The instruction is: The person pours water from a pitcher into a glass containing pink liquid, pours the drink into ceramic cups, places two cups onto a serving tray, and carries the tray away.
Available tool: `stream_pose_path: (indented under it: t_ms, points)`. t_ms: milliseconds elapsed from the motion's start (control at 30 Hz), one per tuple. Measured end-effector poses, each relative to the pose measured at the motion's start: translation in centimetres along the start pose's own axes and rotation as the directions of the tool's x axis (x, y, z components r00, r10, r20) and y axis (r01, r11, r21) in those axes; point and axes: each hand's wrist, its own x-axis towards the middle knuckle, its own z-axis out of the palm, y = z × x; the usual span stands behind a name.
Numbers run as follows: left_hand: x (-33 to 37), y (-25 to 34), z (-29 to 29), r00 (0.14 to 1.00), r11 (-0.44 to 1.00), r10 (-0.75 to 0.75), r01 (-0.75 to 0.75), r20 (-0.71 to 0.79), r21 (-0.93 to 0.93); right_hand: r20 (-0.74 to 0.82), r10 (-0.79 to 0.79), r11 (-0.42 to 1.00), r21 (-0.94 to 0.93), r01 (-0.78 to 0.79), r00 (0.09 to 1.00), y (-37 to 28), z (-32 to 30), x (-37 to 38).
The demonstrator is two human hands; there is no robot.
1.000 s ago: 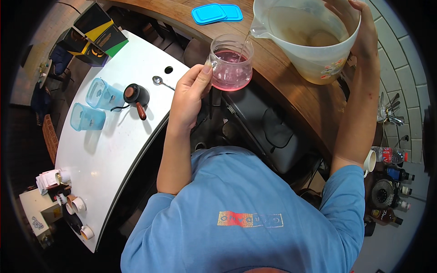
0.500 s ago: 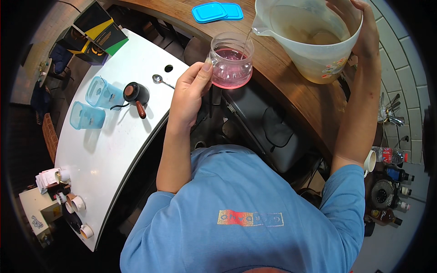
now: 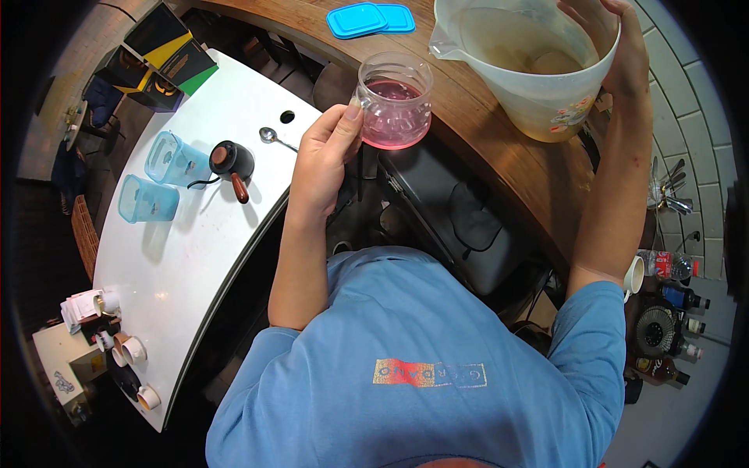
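Observation:
My left hand [image 3: 334, 144] is closed on a clear glass jar [image 3: 398, 117] with pink liquid in it, held up in front of me. To its right, my right hand [image 3: 620, 51] grips a large translucent plastic pitcher [image 3: 538, 101] with a flower print, partly by its far right side; some of the fingers are hidden behind it. A little cloudy liquid lies in the pitcher. Its spout points left toward the jar, just apart from the jar's rim, and no stream shows between them.
Two blue lids [image 3: 367, 20] lie on the wooden counter [image 3: 538, 187]. The white table [image 3: 211, 257] on the left holds two blue plastic containers [image 3: 148, 199], a black gooseneck kettle [image 3: 232, 160] with a wooden handle, a spoon [image 3: 273, 137] and several cups. Bottles [image 3: 675, 296] stand at far right.
A thin stream ran from the pitcher's spout into the jar before; now it has stopped. The pitcher and jar have barely shifted.

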Motion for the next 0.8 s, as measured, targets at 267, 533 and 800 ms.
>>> stream_pose_path:
  t_ms: [267,533,800]
  points:
    - [-0.1,0.1,0.1,1.000,1.000,0.003,-0.003,0.006,-0.007,0.015,0.057,0.995,0.082,-0.058,0.998,2.0,-1.9,1.9]
    - [-0.2,0.1,-0.3,1.000,1.000,0.008,-0.008,-0.008,0.002,0.054,-0.030,0.999,0.022,0.029,0.998,0.9,-0.6,0.8]
    - [-0.2,-0.1,-0.2,1.000,1.000,0.013,-0.013,0.012,-0.012,0.016,0.022,1.000,-0.002,-0.022,1.000,1.9,-2.1,2.1]
